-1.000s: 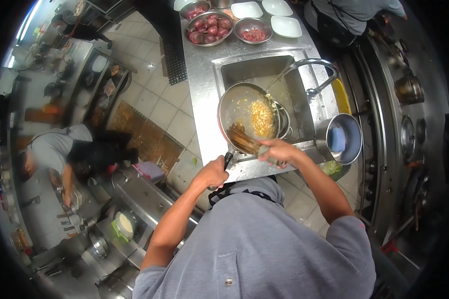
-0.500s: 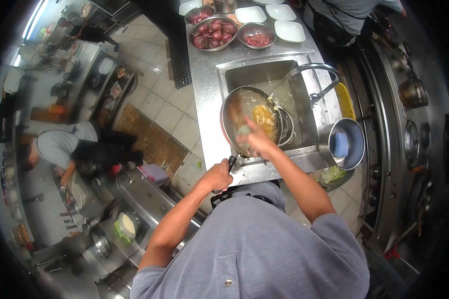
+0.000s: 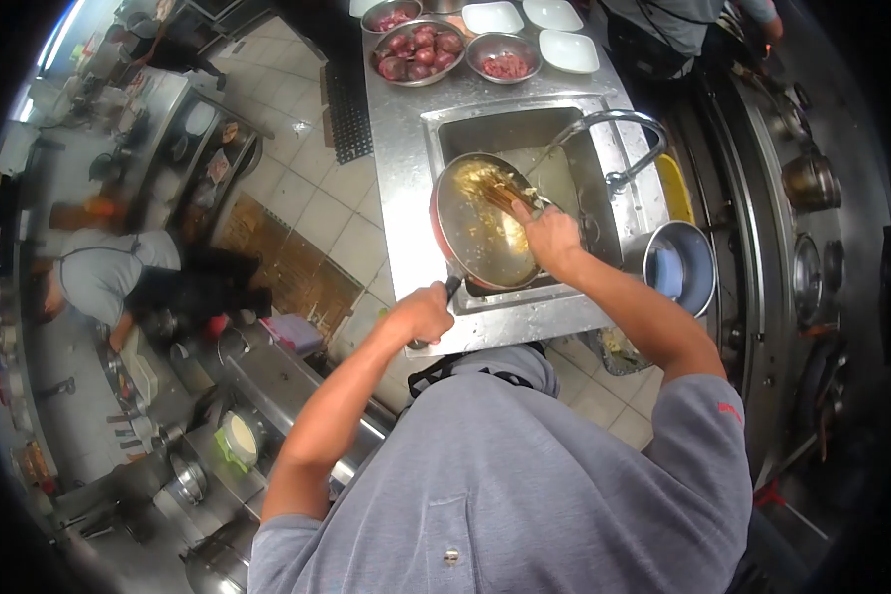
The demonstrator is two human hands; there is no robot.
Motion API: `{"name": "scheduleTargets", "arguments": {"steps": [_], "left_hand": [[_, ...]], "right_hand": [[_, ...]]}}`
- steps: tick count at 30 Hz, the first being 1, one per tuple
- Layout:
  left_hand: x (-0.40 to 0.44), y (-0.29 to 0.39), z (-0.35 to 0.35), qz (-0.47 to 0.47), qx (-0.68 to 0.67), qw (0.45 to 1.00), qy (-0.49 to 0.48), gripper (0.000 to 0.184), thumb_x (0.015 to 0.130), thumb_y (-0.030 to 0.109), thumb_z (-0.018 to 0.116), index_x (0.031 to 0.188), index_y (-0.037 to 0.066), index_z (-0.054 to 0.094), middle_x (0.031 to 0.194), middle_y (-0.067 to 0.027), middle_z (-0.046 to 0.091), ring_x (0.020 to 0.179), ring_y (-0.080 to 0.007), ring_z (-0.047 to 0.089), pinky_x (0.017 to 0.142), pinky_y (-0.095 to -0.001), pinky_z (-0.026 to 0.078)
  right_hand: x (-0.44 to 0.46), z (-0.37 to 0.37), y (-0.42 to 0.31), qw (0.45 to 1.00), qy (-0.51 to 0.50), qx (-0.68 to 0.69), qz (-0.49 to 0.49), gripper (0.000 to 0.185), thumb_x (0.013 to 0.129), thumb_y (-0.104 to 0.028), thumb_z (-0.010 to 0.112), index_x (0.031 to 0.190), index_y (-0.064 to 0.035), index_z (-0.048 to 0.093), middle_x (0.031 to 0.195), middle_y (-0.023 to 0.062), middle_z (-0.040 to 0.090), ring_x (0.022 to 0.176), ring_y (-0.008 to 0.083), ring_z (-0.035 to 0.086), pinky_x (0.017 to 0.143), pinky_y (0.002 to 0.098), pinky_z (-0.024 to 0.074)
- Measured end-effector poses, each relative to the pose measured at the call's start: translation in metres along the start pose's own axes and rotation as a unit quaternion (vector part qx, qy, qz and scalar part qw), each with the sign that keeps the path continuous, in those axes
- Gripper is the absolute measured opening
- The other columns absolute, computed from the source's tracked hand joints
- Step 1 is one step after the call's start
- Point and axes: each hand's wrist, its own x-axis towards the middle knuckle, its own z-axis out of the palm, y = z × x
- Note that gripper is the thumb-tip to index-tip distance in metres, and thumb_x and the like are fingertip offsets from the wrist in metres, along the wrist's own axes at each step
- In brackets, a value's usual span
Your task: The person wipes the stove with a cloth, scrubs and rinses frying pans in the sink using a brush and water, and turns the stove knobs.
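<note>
My left hand (image 3: 426,315) is closed round the black handle (image 3: 452,287) of a frying pan (image 3: 462,243). The pan is held over the near left part of a steel sink (image 3: 596,223), its inside facing up toward me. Yellowish water and pale food bits lie in it. My right hand (image 3: 551,241) grips what looks like a bamboo scrubbing brush (image 3: 495,188), whose splayed bristles press on the pan's far inner side. Above the sink arches the tap (image 3: 619,117). The pan hides part of the sink floor.
Bowls of red onions (image 3: 418,54) and chopped meat (image 3: 505,66) stand beyond the sink with white dishes (image 3: 568,51). At the right are a steel pot (image 3: 701,272) and a yellow tray (image 3: 676,188). Co-workers (image 3: 119,272) stand left and far right (image 3: 668,30).
The brush has moved from the pan's near side to its far side, my right hand shifting right and up from the near rim. My left hand still holds the handle, slightly farther left.
</note>
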Motion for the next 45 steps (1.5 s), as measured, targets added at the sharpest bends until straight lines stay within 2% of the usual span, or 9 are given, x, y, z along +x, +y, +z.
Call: {"name": "scheduleTargets", "arguments": {"steps": [8, 18, 20, 22, 27, 31, 38, 41, 45], "left_hand": [[-0.020, 0.034, -0.032, -0.030, -0.002, 0.999, -0.015, 0.034, 0.082, 0.009, 0.055, 0.107, -0.015, 0.056, 0.085, -0.0286, 0.071, 0.084, -0.0393, 0.072, 0.079, -0.0459, 0.056], [0.016, 0.013, -0.033, 0.033, 0.191, 0.953, 0.234, 0.053, 0.083, 0.004, 0.057, 0.134, -0.005, 0.046, 0.090, -0.0288, 0.068, 0.086, -0.0432, 0.068, 0.079, -0.0554, 0.053], [0.022, 0.017, -0.041, 0.033, 0.208, 0.948, 0.237, 0.053, 0.084, 0.005, 0.056, 0.135, -0.005, 0.045, 0.089, -0.0277, 0.068, 0.085, -0.0432, 0.068, 0.077, -0.0553, 0.053], [0.036, -0.005, -0.042, 0.044, 0.250, 0.926, 0.281, 0.053, 0.087, 0.004, 0.053, 0.138, -0.002, 0.043, 0.085, -0.0243, 0.069, 0.081, -0.0434, 0.068, 0.072, -0.0544, 0.054], [0.021, -0.005, -0.060, 0.028, 0.264, 0.903, 0.338, 0.038, 0.090, 0.002, 0.049, 0.128, -0.001, 0.044, 0.081, -0.0215, 0.071, 0.073, -0.0408, 0.071, 0.066, -0.0521, 0.056], [0.014, -0.002, -0.063, 0.021, 0.231, 0.903, 0.361, 0.032, 0.090, 0.002, 0.049, 0.121, 0.003, 0.042, 0.081, -0.0230, 0.070, 0.074, -0.0440, 0.070, 0.067, -0.0542, 0.055], [0.031, -0.021, -0.057, 0.029, 0.210, 0.928, 0.307, 0.039, 0.088, 0.006, 0.057, 0.126, 0.002, 0.057, 0.085, -0.0236, 0.070, 0.081, -0.0421, 0.070, 0.068, -0.0527, 0.056], [0.010, -0.013, -0.046, 0.006, 0.088, 0.969, 0.230, 0.036, 0.081, 0.006, 0.059, 0.117, 0.008, 0.062, 0.095, -0.0244, 0.070, 0.094, -0.0432, 0.068, 0.076, -0.0519, 0.054], [-0.010, -0.017, -0.021, -0.011, -0.113, 0.988, 0.106, 0.033, 0.080, 0.008, 0.060, 0.113, 0.001, 0.059, 0.078, -0.0175, 0.066, 0.065, -0.0310, 0.067, 0.061, -0.0441, 0.054]], "right_hand": [[-0.037, -0.059, 0.033, 0.863, -0.355, 0.361, 0.004, 0.078, 0.075, -0.021, 0.076, 0.149, -0.0181, 0.052, 0.104, 0.0184, 0.072, 0.096, 0.0253, 0.071, 0.076, 0.0408, 0.0575], [-0.048, -0.014, 0.066, 0.896, -0.133, 0.415, 0.078, 0.078, 0.071, -0.029, 0.072, 0.147, -0.0200, 0.054, 0.128, 0.0228, 0.066, 0.117, 0.0383, 0.064, 0.100, 0.0433, 0.0502], [-0.029, 0.005, 0.075, 0.921, -0.023, 0.383, 0.073, 0.074, 0.071, -0.025, 0.077, 0.142, -0.0173, 0.059, 0.092, 0.0216, 0.073, 0.067, 0.0310, 0.070, 0.065, 0.0383, 0.0553], [-0.022, -0.044, 0.085, 0.852, -0.151, 0.486, 0.123, 0.072, 0.072, -0.026, 0.073, 0.141, -0.0107, 0.059, 0.115, 0.0212, 0.072, 0.101, 0.0339, 0.072, 0.090, 0.0403, 0.0557], [-0.001, -0.056, 0.099, 0.662, -0.172, 0.700, 0.205, 0.030, 0.092, -0.026, 0.064, 0.115, -0.0077, 0.061, 0.068, 0.0074, 0.057, 0.048, 0.0127, 0.052, 0.039, 0.0261, 0.0376], [0.004, -0.035, 0.100, 0.548, -0.142, 0.801, 0.196, 0.030, 0.093, -0.026, 0.059, 0.120, -0.0125, 0.056, 0.070, 0.0084, 0.057, 0.046, 0.0151, 0.049, 0.037, 0.0280, 0.0324], [-0.001, 0.023, 0.098, 0.678, 0.046, 0.718, 0.149, 0.058, 0.087, -0.014, 0.063, 0.144, -0.0124, 0.055, 0.079, 0.0017, 0.059, 0.053, 0.0099, 0.050, 0.041, 0.0269, 0.0384], [-0.040, -0.043, 0.093, 0.710, -0.018, 0.702, 0.053, 0.070, 0.078, -0.005, 0.068, 0.146, 0.0011, 0.051, 0.099, 0.0106, 0.071, 0.078, 0.0162, 0.062, 0.069, 0.0315, 0.0520], [-0.033, -0.015, 0.078, 0.862, -0.056, 0.498, 0.072, 0.078, 0.075, -0.018, 0.075, 0.149, -0.0094, 0.051, 0.108, 0.0167, 0.073, 0.093, 0.0274, 0.070, 0.086, 0.0378, 0.0540]]}}
